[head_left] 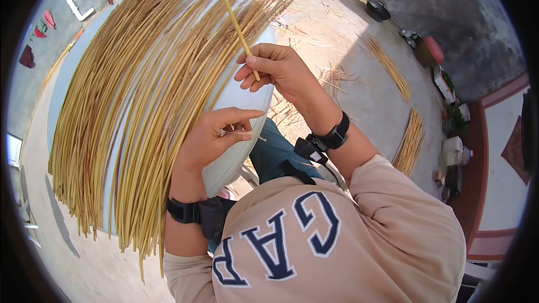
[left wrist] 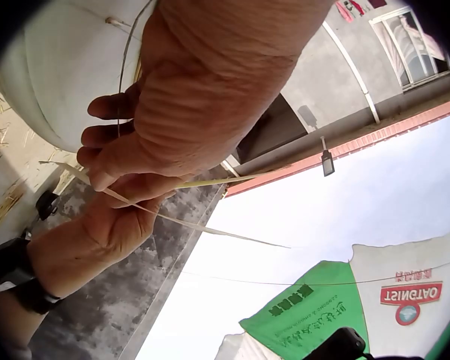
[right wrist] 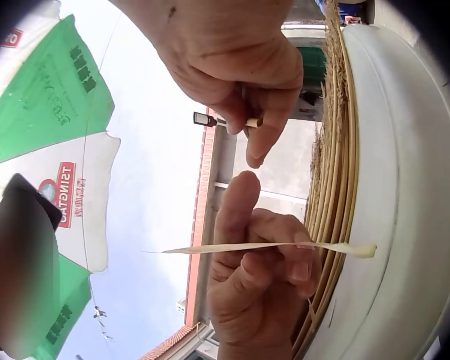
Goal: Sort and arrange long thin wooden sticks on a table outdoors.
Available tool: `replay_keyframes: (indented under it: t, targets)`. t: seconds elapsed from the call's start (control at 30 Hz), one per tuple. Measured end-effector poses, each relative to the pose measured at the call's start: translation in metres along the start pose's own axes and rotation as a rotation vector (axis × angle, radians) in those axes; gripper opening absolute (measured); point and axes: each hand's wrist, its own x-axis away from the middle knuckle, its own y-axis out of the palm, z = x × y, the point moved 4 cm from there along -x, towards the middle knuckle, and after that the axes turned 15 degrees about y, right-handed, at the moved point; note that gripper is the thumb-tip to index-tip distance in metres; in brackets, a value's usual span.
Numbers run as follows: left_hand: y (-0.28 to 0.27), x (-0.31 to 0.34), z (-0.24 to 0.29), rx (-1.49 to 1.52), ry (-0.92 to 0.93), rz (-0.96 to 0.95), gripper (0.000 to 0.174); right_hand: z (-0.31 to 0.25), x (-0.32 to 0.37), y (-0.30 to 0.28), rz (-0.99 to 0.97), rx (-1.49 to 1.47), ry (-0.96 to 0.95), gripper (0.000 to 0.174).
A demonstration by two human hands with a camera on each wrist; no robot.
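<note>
The right hand (head_left: pixel 275 70) pinches the lower end of a long, slim, yellow-green plant stalk (head_left: pixel 231 14) between thumb and forefinger; the stalk slants up and away over the bench (head_left: pixel 241 98), a pale, smooth, round-edged top. The left hand (head_left: pixel 216 132), just beside it, points its forefinger out straight and pinches a thin, cream-coloured, tapering strip (right wrist: pixel 232 247) with its thumb and bent fingers. Next to the hands, a wide layer of golden-brown stalks with feathery heads (head_left: pixel 95 106) covers much of the bench.

The beige cotton shirt (head_left: pixel 365 224) bears big navy letters edged in white: "G", "A" and a third partly hidden. Overhead, a green-and-white cloth parasol (left wrist: pixel 304 307) carries a red TSINGTAO label, shown turned about; the smaller dark characters on its green panel cannot be made out.
</note>
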Motion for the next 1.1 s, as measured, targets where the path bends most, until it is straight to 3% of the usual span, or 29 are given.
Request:
replay_keyframes:
  t: [0.03, 0.1, 0.23, 0.3, 0.33, 0.4, 0.53, 0.87, 0.97, 1.03, 1.1]
  targets:
    - [0.0, -0.001, -0.001, -0.001, 0.002, -0.007, 0.01, -0.004, 0.0, 0.002, -0.007, 0.025, -0.018, 0.023]
    - [-0.003, -0.003, 0.001, -0.112, 0.21, -0.026, 0.014, -0.009, 0.0, 0.004, -0.011, 0.05, -0.038, 0.022]
    - [-0.014, 0.002, -0.006, -0.19, 0.27, 0.078, 0.019, -0.012, -0.003, 0.01, -0.038, 0.109, -0.034, 0.021]
    - [-0.024, 0.005, -0.01, -0.065, 0.151, 0.376, 0.027, -0.011, -0.003, 0.013, -0.05, 0.129, -0.025, 0.021]
    - [-0.024, 0.005, -0.008, -0.071, 0.151, 0.381, 0.027, -0.008, -0.003, 0.016, -0.066, 0.168, -0.007, 0.02]
    - [-0.034, 0.006, 0.002, 0.019, 0.199, 0.636, 0.033, -0.001, -0.002, 0.024, -0.121, 0.229, 0.027, 0.017]
    - [-0.046, 0.013, -0.001, 0.148, 0.298, 0.86, 0.034, 0.018, 0.007, 0.039, -0.17, 0.426, 0.135, 0.015]
    - [-0.067, 0.027, -0.017, 0.494, 0.391, 1.055, 0.016, 0.035, 0.019, 0.016, -0.179, 0.607, 0.277, 0.018]
    - [-0.065, 0.026, -0.017, 0.517, 0.418, 1.041, 0.012, 0.034, 0.025, 0.011, -0.155, 0.567, 0.25, 0.021]
    - [-0.065, 0.027, -0.017, 0.524, 0.409, 1.055, 0.01, 0.029, 0.026, 0.013, -0.155, 0.313, 0.173, 0.024]
    - [-0.064, 0.026, -0.017, 0.527, 0.406, 1.069, 0.009, 0.027, 0.028, 0.013, -0.116, 0.273, 0.15, 0.025]
